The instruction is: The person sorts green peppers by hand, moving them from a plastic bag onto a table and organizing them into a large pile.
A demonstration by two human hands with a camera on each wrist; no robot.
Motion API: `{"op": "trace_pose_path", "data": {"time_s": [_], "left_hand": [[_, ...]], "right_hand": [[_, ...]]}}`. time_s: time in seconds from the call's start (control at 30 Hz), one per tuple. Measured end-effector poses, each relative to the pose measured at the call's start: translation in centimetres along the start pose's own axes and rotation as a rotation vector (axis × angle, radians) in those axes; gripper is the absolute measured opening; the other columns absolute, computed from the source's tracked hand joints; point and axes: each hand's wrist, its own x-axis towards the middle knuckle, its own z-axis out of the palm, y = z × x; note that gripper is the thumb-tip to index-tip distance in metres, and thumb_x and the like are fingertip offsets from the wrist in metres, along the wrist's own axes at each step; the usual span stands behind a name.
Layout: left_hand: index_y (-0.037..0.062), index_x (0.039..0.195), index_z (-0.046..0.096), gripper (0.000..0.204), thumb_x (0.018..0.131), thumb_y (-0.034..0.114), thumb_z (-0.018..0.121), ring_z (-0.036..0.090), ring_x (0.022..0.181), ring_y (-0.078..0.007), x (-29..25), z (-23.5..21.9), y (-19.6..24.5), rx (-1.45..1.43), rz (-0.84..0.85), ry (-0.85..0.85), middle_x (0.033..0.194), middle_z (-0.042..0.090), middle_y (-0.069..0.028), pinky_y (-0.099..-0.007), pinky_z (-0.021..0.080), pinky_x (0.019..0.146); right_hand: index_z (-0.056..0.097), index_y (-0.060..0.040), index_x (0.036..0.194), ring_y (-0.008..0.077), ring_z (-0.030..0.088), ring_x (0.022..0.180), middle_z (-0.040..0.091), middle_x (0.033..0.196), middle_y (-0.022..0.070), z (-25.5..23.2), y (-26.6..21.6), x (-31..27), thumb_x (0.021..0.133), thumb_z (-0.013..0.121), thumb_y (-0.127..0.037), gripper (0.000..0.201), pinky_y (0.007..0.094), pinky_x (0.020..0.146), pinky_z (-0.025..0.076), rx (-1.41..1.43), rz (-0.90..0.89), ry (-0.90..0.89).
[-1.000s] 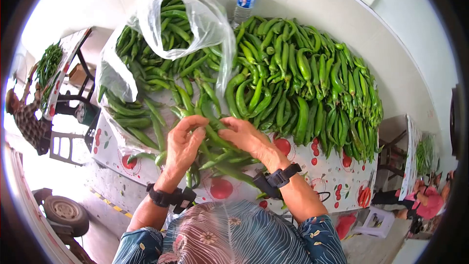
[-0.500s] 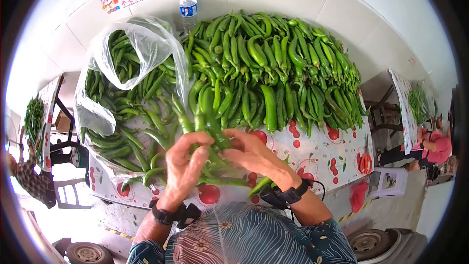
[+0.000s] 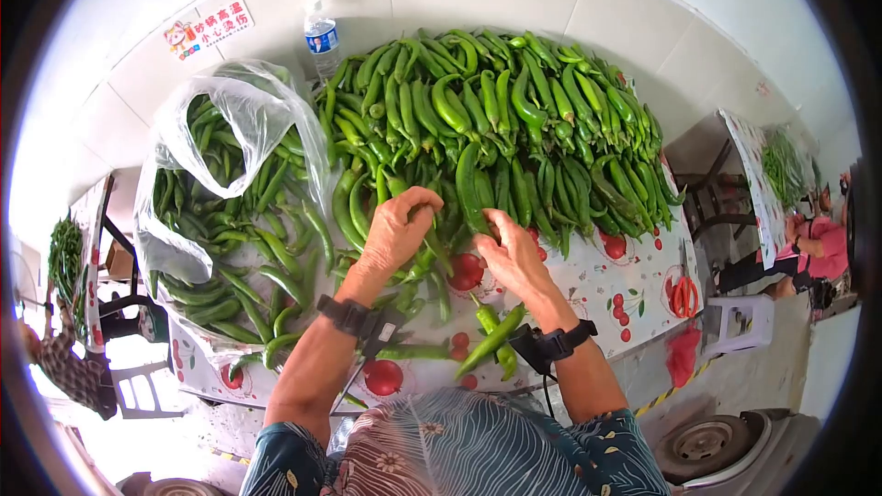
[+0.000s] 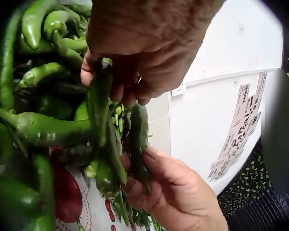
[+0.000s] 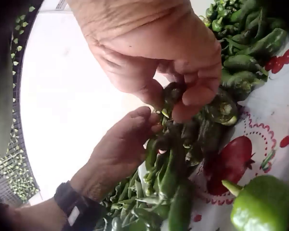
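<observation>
Between the plastic bag and the large pile, both hands are at work over green peppers. The left hand (image 3: 401, 227) pinches a pepper (image 4: 100, 103) by its end, seen in the left wrist view. The right hand (image 3: 517, 262) holds the lower end of a long dark green pepper (image 3: 471, 186), which stands upright against the front of the pile (image 3: 542, 119). In the right wrist view, the right thumb and fingers close round that pepper's end (image 5: 172, 94). Loose peppers (image 3: 413, 289) lie below the left hand.
The clear plastic bag (image 3: 175, 253) of peppers is at the left, a water bottle (image 3: 322, 39) behind. Two peppers (image 3: 493, 340) lie near the right wrist. Red scissors (image 3: 683, 297) are on the patterned tablecloth (image 3: 588, 308) at the right; a stool (image 3: 740, 320) stands beyond.
The view has swung right. Both hands have moved from the loose peppers toward the pile's front and spread apart, and a long pepper now stands at the pile in the right hand.
</observation>
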Motion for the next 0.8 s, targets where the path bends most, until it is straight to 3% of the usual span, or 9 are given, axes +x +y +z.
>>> {"op": "trace_pose_path", "data": {"time_s": [0.03,0.07,0.17,0.27,0.3,0.43,0.53,0.67,0.8], "left_hand": [[0.0015,0.096,0.065,0.015,0.085,0.004,0.054,0.064,0.078,-0.0154,-0.2,-0.4,0.3,0.041,-0.052,-0.033,0.084,0.068,-0.0065,-0.0282,0.050,0.074],[0.0016,0.096,0.064,0.014,0.085,0.004,0.055,0.064,0.077,-0.0158,-0.3,-0.5,0.7,0.060,-0.054,-0.021,0.083,0.068,-0.0069,-0.0282,0.050,0.073],[0.0020,0.095,0.064,0.012,0.085,0.004,0.057,0.065,0.074,-0.0184,-1.0,-1.2,1.6,0.167,-0.043,0.013,0.082,0.068,-0.0092,-0.0283,0.050,0.069],[0.0019,0.095,0.064,0.012,0.085,0.004,0.058,0.066,0.074,-0.0198,-1.9,-1.2,1.4,0.179,-0.052,0.003,0.082,0.068,-0.0099,-0.0291,0.051,0.069],[0.0019,0.095,0.064,0.012,0.085,0.004,0.058,0.066,0.074,-0.0196,-2.0,-1.2,1.3,0.177,-0.063,0.002,0.082,0.068,-0.0099,-0.0294,0.051,0.070],[0.0012,0.097,0.064,0.013,0.086,0.004,0.058,0.066,0.074,-0.0184,-2.7,-0.9,0.5,0.181,-0.064,-0.015,0.082,0.068,-0.0101,-0.0298,0.051,0.070],[0.0001,0.098,0.064,0.014,0.087,0.003,0.057,0.067,0.075,-0.0171,-3.0,-1.1,0.8,0.108,-0.067,-0.029,0.082,0.068,-0.0099,-0.0291,0.052,0.071],[-0.0008,0.098,0.064,0.014,0.087,0.002,0.055,0.066,0.077,-0.0159,-3.7,-1.6,1.2,0.065,-0.062,-0.042,0.082,0.068,-0.0087,-0.0281,0.052,0.071],[0.0016,0.097,0.065,0.013,0.087,0.004,0.057,0.069,0.076,-0.0217,-4.5,-1.9,1.3,0.049,-0.069,-0.011,0.082,0.069,-0.0117,-0.0303,0.053,0.070]], "right_hand": [[0.051,-0.0005,0.125,0.0316,0.064,0.067,0.065,0.082,0.0219,-0.4,-0.3,-0.2,0.086,0.059,-0.016,0.043,0.0402,0.063,0.050,-0.010,0.005,0.006],[0.051,-0.0009,0.125,0.0313,0.064,0.064,0.065,0.078,0.0206,-0.8,-0.6,-0.5,0.086,0.059,-0.015,0.043,0.0407,0.061,0.049,-0.019,0.011,0.009],[0.048,-0.0021,0.127,0.0261,0.066,0.085,0.067,0.100,0.0210,-1.9,-1.7,-0.8,0.087,0.057,-0.013,0.043,0.0359,0.076,0.052,-0.067,0.149,-0.071],[0.044,-0.0035,0.128,0.0325,0.066,0.076,0.065,0.089,0.0227,-1.3,-2.8,-1.8,0.086,0.058,-0.012,0.045,0.0394,0.069,0.052,-0.236,-0.003,-0.040],[0.042,-0.0046,0.126,0.0384,0.063,0.066,0.062,0.076,0.0224,-0.7,-2.5,-2.1,0.085,0.059,-0.010,0.045,0.0445,0.060,0.050,-0.204,-0.067,-0.043],[0.043,-0.0046,0.117,0.0400,0.061,0.058,0.061,0.066,0.0196,1.6,-2.3,-1.8,0.084,0.061,-0.009,0.038,0.0494,0.052,0.045,-0.320,-0.159,0.046],[0.045,-0.0034,0.114,0.0398,0.062,0.060,0.061,0.066,0.0197,2.1,-2.6,-1.5,0.084,0.060,-0.008,0.034,0.0493,0.054,0.046,-0.420,-0.146,-0.006],[0.050,-0.0020,0.111,0.0388,0.064,0.067,0.065,0.080,0.0201,1.5,-2.7,-0.5,0.082,0.062,-0.010,0.033,0.0475,0.058,0.050,-0.509,-0.242,0.003],[0.053,-0.0018,0.114,0.0378,0.065,0.073,0.066,0.095,0.0202,1.1,-3.1,0.4,0.081,0.066,-0.015,0.038,0.0447,0.061,0.053,-0.655,-0.223,-0.084]]}}
